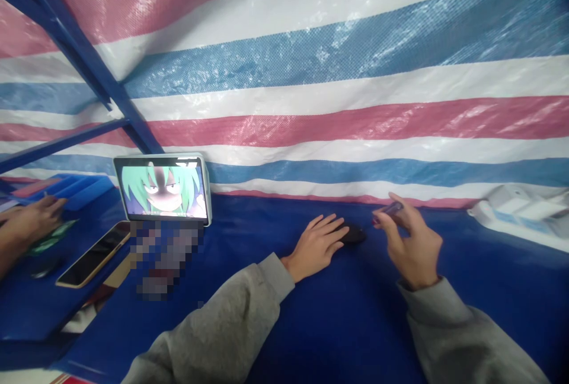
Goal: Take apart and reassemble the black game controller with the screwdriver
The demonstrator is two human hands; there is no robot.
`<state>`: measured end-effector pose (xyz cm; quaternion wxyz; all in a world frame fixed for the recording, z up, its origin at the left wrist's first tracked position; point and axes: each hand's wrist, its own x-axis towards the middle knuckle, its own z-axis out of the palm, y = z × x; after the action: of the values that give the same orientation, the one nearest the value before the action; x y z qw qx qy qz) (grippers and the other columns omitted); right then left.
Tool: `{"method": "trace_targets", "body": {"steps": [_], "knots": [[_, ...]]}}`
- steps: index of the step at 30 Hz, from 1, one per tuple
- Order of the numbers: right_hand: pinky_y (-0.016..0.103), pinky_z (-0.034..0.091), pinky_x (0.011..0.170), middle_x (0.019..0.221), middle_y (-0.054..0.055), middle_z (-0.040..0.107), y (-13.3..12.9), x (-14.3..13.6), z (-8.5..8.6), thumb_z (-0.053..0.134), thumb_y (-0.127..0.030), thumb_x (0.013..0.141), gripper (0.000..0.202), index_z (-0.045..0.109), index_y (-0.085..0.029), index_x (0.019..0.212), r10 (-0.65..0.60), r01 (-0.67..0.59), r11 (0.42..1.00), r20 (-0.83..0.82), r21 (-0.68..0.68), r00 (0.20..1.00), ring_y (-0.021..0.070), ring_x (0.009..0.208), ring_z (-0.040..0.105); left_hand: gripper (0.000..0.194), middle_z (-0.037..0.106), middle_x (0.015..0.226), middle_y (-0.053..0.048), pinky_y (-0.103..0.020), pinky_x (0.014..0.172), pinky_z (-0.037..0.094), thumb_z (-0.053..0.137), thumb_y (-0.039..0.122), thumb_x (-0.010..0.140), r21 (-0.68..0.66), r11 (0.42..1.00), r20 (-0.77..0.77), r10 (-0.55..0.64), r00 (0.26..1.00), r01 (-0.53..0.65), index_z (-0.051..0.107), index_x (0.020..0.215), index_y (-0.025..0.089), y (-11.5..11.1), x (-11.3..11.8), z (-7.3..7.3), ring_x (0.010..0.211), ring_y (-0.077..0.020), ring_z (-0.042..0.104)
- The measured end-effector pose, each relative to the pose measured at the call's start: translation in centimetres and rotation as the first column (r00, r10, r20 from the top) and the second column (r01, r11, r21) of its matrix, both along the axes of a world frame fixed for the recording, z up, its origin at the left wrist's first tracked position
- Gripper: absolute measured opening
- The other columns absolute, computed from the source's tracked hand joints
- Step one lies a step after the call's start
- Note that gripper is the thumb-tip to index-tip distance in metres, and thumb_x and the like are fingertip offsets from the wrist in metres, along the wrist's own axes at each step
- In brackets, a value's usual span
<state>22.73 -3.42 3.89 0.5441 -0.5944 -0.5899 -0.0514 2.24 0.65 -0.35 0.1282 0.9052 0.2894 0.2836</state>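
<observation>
Fingers spread, my left hand [313, 246] rests on the blue tabletop [338, 325] and touches the near side of a flat black object [354, 234]. To its right, my right hand [411, 242] is raised over the table, with thumb and fingers closed on a small dark cylinder [393, 208] that has a reddish end. The cylinder is partly covered by the fingers, and its exact nature is unclear. Both forearms wear grey sleeves.
A tablet [162, 190] showing a cartoon stands at the left, with a phone [95, 255] beside it. Another person's hand [38, 218] is near a blue tray [84, 189]. White power strips [524, 212] lie at the right. Striped sheeting [311, 123] hangs behind.
</observation>
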Motion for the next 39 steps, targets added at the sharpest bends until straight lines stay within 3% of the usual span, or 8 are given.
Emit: {"method": "trace_targets", "body": {"steps": [8,11,16,24,39], "knots": [[0.031,0.057,0.070,0.084,0.006,0.078,0.2,0.1,-0.8,0.059,-0.046,0.092,0.045,0.062,-0.018,0.128,-0.009,0.008,1.000,0.060,0.018,0.998,0.0207,0.072,0.075,0.036,0.050,0.149,-0.004,-0.043,0.121,0.030,0.050,0.029,0.102,0.019,1.000,0.003,-0.012,1.000,0.012,0.055,0.138,0.024,-0.1,0.1,-0.1,0.143,-0.0200,0.041],[0.030,0.057,0.070,0.083,0.006,0.077,0.3,0.3,-1.4,0.063,-0.045,0.090,0.054,0.056,-0.016,0.135,-0.056,0.051,0.997,0.074,0.063,0.996,0.0212,0.073,0.074,0.035,0.050,0.149,-0.004,-0.043,0.121,0.030,0.048,0.031,0.103,0.034,0.999,0.002,-0.029,1.000,0.029,0.056,0.137,0.025,-0.1,0.1,-0.3,0.143,-0.0196,0.042],[0.030,0.058,0.070,0.094,0.008,0.077,0.2,0.8,-1.9,0.064,-0.044,0.088,0.036,0.067,-0.020,0.115,-0.115,0.094,0.988,0.179,0.125,0.977,0.0214,0.074,0.074,0.036,0.050,0.149,-0.004,-0.040,0.119,0.033,0.047,0.033,0.103,0.041,0.997,-0.009,-0.064,0.998,0.064,0.055,0.138,0.026,-0.2,0.0,-0.1,0.143,-0.0189,0.042],[0.031,0.058,0.068,0.091,0.010,0.077,-0.2,1.0,-1.2,0.063,-0.043,0.090,0.041,0.064,-0.017,0.122,-0.182,0.164,0.976,0.125,0.141,0.975,0.0217,0.074,0.074,0.036,0.051,0.149,-0.005,-0.043,0.119,0.033,0.048,0.031,0.103,0.039,0.998,-0.014,-0.057,0.998,0.057,0.055,0.138,0.028,-0.1,0.2,-0.2,0.142,-0.0199,0.043],[0.031,0.058,0.067,0.092,0.008,0.078,0.1,1.3,-2.3,0.063,-0.041,0.090,0.038,0.065,-0.018,0.121,-0.165,0.145,0.980,0.142,0.139,0.976,0.0216,0.073,0.075,0.035,0.052,0.147,-0.005,-0.043,0.117,0.034,0.045,0.033,0.104,0.039,0.998,-0.009,-0.047,0.999,0.048,0.056,0.137,0.028,-0.2,0.2,-0.3,0.139,-0.0207,0.047]]}}
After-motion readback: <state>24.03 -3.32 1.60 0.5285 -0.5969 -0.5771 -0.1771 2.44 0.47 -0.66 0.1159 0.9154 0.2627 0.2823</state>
